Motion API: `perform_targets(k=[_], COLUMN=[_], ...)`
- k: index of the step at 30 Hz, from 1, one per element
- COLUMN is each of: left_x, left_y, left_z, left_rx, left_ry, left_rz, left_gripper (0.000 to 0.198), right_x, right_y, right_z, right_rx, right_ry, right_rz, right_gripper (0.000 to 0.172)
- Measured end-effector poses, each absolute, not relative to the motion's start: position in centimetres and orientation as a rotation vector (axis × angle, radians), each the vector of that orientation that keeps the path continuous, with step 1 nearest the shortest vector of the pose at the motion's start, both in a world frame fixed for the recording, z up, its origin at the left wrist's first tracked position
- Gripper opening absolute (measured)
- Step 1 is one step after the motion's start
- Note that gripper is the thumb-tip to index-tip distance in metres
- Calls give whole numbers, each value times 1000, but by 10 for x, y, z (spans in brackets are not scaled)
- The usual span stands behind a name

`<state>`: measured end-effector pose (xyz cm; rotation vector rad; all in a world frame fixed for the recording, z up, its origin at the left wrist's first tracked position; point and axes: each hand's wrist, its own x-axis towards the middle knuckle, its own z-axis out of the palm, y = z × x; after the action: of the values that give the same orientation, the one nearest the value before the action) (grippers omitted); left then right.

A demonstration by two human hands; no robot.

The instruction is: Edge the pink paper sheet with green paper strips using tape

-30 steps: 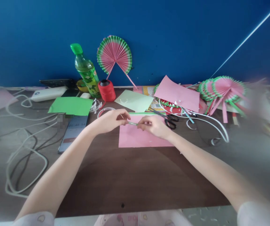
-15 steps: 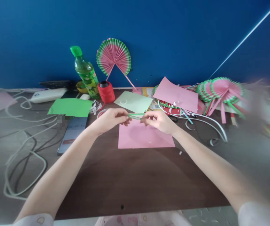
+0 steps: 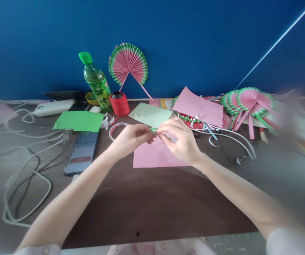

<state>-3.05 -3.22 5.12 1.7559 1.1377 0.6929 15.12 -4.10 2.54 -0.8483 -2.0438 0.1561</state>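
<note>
Both hands meet over a pink paper sheet (image 3: 147,156) on the dark table. My left hand (image 3: 133,139) is closed, its thumb and fingers pinching one end of a narrow green paper strip (image 3: 154,130). At the strip's other end, my right hand (image 3: 177,139) is also closed in a pinch, almost touching the left fingertips. Only a small bit of the strip shows; the fingers cover the rest. Behind the hands lies a pale green sheet (image 3: 149,114).
A phone (image 3: 82,152) lies left, partly under a bright green sheet (image 3: 78,120). Farther back are a bottle (image 3: 96,83), a red spool (image 3: 119,104) and a pleated paper fan (image 3: 128,63). Several fans (image 3: 250,101) and a pink sheet (image 3: 198,106) lie right. White cables (image 3: 30,184) loop left.
My hands have come closer together along the green strip, so less of it shows. The right hand has moved left and turned over the strip; the left has shifted slightly right.
</note>
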Motion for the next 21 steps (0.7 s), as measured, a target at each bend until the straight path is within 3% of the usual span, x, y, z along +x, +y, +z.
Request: perform_targets(k=[21], left_x=[-18], left_y=[-55], left_z=[52], left_rx=[1933], left_ry=[1357], left_rz=[784], left_gripper=[13], right_x=[156], right_y=[-43], right_z=[38], right_rx=[-752], right_ry=[-2208], right_rz=[-334], right_gripper=[17])
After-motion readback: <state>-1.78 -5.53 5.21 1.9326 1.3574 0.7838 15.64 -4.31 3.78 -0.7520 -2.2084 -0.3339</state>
